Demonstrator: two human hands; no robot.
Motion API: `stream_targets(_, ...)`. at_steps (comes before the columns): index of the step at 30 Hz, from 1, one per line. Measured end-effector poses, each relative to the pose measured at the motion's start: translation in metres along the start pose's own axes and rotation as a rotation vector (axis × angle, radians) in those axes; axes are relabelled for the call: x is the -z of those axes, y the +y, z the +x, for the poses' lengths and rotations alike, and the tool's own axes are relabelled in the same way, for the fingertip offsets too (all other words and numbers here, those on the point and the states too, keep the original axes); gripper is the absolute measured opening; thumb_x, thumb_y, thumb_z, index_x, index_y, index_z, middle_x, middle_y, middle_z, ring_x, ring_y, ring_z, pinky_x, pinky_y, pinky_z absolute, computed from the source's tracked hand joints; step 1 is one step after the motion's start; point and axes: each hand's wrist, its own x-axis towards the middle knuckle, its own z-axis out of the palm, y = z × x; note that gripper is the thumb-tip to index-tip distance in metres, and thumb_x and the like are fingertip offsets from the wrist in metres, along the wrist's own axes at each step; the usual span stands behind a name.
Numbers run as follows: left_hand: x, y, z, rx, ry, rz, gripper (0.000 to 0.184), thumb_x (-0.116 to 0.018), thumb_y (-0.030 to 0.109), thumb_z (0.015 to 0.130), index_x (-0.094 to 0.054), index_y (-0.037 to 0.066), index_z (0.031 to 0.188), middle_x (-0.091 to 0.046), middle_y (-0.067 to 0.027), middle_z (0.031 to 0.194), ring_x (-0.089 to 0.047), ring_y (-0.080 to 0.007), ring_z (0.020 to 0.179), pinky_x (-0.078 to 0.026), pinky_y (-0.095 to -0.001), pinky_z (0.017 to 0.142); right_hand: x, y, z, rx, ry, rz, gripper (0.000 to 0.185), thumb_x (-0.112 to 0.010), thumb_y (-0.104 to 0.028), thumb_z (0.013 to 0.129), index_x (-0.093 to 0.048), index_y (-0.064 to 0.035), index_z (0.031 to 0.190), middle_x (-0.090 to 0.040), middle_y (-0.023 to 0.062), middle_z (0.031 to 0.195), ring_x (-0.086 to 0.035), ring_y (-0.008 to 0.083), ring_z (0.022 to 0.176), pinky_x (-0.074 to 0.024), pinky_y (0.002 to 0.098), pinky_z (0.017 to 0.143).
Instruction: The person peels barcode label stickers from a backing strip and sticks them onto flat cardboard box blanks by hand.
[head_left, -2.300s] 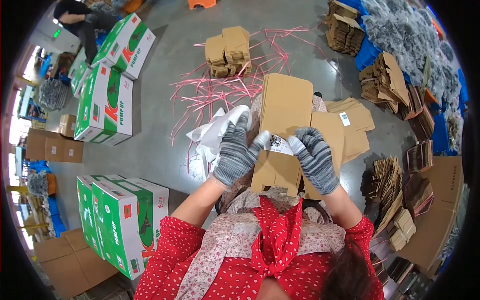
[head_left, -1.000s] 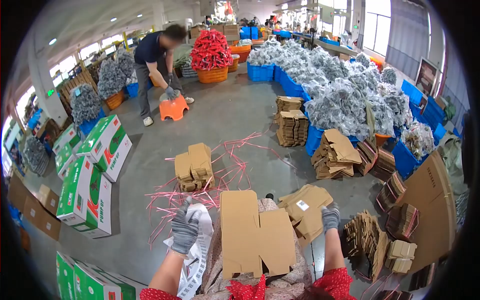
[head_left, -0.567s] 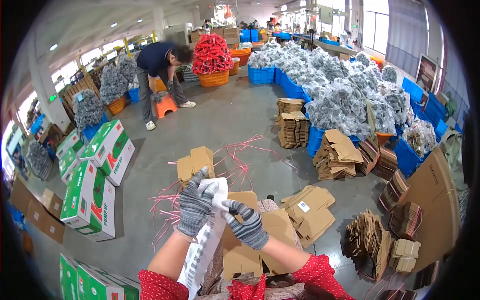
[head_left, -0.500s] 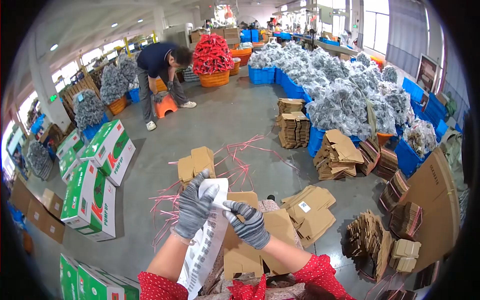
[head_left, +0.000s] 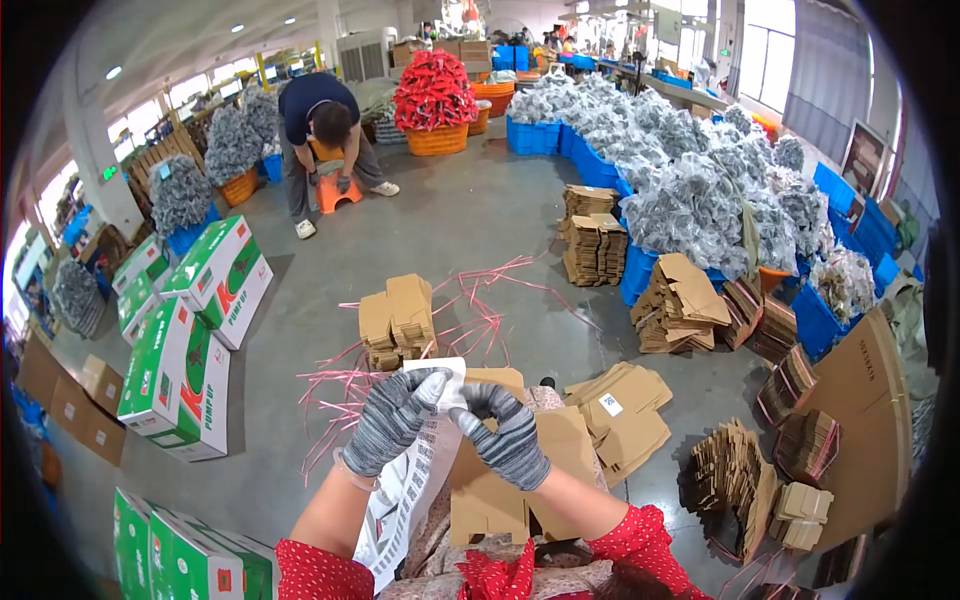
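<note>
A long white strip of printed labels (head_left: 408, 500) hangs from my left hand (head_left: 393, 420) down past my forearm. Its upper end curls over, pinched between my left thumb and fingers. My right hand (head_left: 505, 432) is closed in a pinch at the strip's right edge, close to the left fingertips; whether a single label has come off is too small to tell. Both hands wear grey striped knit gloves. Under them, on my lap, lies a flattened brown cardboard box (head_left: 487, 505).
Beyond my hands stands a stack of folded cartons (head_left: 397, 318) among pink straps (head_left: 490, 300). More flat cartons (head_left: 622, 425) lie to the right. Green-and-white boxes (head_left: 180, 385) stand left. Blue crates (head_left: 640, 270) hold bagged goods. Farther off, a person (head_left: 325, 135) bends over an orange stool (head_left: 337, 192).
My hands have drawn closer together and turned, and the strip's top end sits lower. The right fingers have moved up against the strip's edge. The person at the stool has bent lower.
</note>
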Motion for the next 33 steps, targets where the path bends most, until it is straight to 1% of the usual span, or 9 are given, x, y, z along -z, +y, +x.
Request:
stream_targets(6,0.009,0.003,-0.005,0.022,-0.110,-0.069,0.034,-0.058,0.029,0.093,-0.065,0.000,0.108,-0.067,-0.0066,0.093,-0.060,-0.0118,0.085,-0.047,-0.0269,0.078,0.001,-0.002,0.002,-0.144,-0.037,0.042,0.029,-0.072,-0.011,0.082,-0.063,0.0015,0.106,-0.065,0.0048,0.087,-0.061,0.0097,0.078,-0.0514,0.0262,0.072)
stream_targets(11,0.007,0.010,-0.004,0.055,-0.068,-0.035,0.035,-0.057,0.031,0.093,-0.066,0.000,0.107,-0.067,-0.0069,0.095,-0.060,-0.0121,0.087,-0.047,-0.0266,0.079,-0.002,-0.003,0.001,-0.123,-0.019,0.082,0.025,-0.072,-0.011,0.081,-0.066,0.0004,0.103,-0.066,0.0064,0.087,-0.061,0.0118,0.078,-0.0510,0.0268,0.072)
stream_targets(14,0.006,0.009,-0.004,0.134,-0.052,-0.117,0.038,-0.057,0.032,0.093,-0.064,-0.001,0.110,-0.067,-0.0068,0.096,-0.060,-0.0119,0.088,-0.047,-0.0268,0.080,0.000,-0.008,0.000,0.017,-0.018,-0.135,0.021,-0.072,-0.009,0.079,-0.068,-0.0011,0.099,-0.066,0.0082,0.088,-0.062,0.0159,0.078,-0.0508,0.0277,0.073)
stream_targets(19,0.007,-0.003,-0.004,0.083,-0.103,-0.102,0.039,-0.056,0.031,0.094,-0.062,-0.002,0.113,-0.066,-0.0065,0.098,-0.059,-0.0113,0.089,-0.047,-0.0275,0.081,0.000,-0.007,0.000,0.056,0.030,-0.186,0.018,-0.072,-0.006,0.077,-0.070,-0.0028,0.095,-0.065,0.0095,0.085,-0.062,0.0192,0.079,-0.0510,0.0295,0.073)
stream_targets(22,0.006,0.004,-0.002,0.127,-0.118,-0.140,0.040,-0.056,0.031,0.094,-0.061,-0.002,0.115,-0.066,-0.0072,0.098,-0.059,-0.0122,0.091,-0.047,-0.0280,0.082,0.001,-0.001,0.001,0.241,0.012,-0.327,0.019,-0.073,-0.006,0.076,-0.070,-0.0034,0.095,-0.064,0.0112,0.092,-0.062,0.0206,0.080,-0.0511,0.0306,0.073)
stream_targets(27,0.008,-0.004,-0.001,0.087,-0.030,-0.043,0.040,-0.055,0.030,0.094,-0.059,-0.002,0.118,-0.065,-0.0086,0.104,-0.059,-0.0138,0.094,-0.047,-0.0285,0.084,-0.006,-0.004,-0.007,0.297,0.078,-0.377,0.020,-0.076,-0.006,0.071,-0.070,-0.0039,0.090,-0.062,0.0088,0.086,-0.061,0.0213,0.084,-0.0509,0.0299,0.070)
stream_targets(30,0.028,-0.052,0.005,-0.354,-0.064,0.267,0.034,-0.052,0.018,0.096,-0.052,0.000,0.126,-0.058,-0.0093,0.119,-0.054,-0.0139,0.107,-0.044,-0.0274,0.093,-0.006,-0.003,-0.017,0.388,-0.104,-0.405,0.019,-0.076,-0.007,0.072,-0.069,-0.0032,0.089,-0.059,0.0096,0.092,-0.059,0.0256,0.091,-0.0506,0.0330,0.076)
stream_targets(31,0.036,-0.059,0.007,-0.353,-0.066,0.268,0.034,-0.052,0.018,0.096,-0.052,0.000,0.126,-0.058,-0.0093,0.119,-0.054,-0.0139,0.107,-0.044,-0.0274,0.093,-0.004,-0.004,-0.018,0.386,-0.104,-0.404,0.019,-0.076,-0.007,0.072,-0.069,-0.0032,0.089,-0.059,0.0096,0.092,-0.059,0.0256,0.091,-0.0506,0.0330,0.076)
stream_targets(33,0.055,-0.070,0.008,-0.417,0.062,0.588,0.036,-0.050,0.010,0.095,-0.047,0.000,0.130,-0.054,-0.0118,0.125,-0.052,-0.0177,0.112,-0.043,-0.0286,0.096,0.007,-0.011,-0.022,0.350,-0.119,-0.395,0.018,-0.075,-0.008,0.073,-0.068,-0.0028,0.088,-0.058,0.0096,0.096,-0.058,0.0269,0.096,-0.0487,0.0343,0.082)
